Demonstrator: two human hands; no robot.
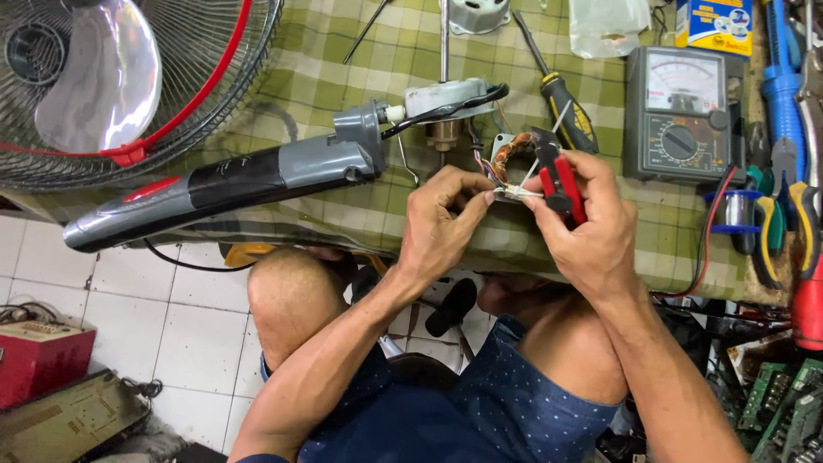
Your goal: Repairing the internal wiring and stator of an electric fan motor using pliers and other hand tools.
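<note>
Right hand (591, 227) has its fingers wrapped around a pair of red-handled pliers (559, 178), nose pointing down-left into a little bundle of thin wires (513, 190). Left hand (441, 225) is pinching those same wires between its fingers, so both sets of fingers are closed tight, one on the tool, one on the wires. The wires run from a copper-wound motor coil (507, 154) sitting just above the fingertips at the edge of the bench (343, 60), which has a green checked cloth on it.

Just above the left fingers is a small motor with a shaft (446, 96), hooked to a long grey, black and red fan neck (223, 184) that stretches off to the left. Up-right of the right fingers lies a black-and-yellow screwdriver (561, 103), and further right an analog multimeter (681, 116). A fan grille with a clear blade (120, 77) is far off to the upper left. More pliers (793, 223) lie at the right edge.
</note>
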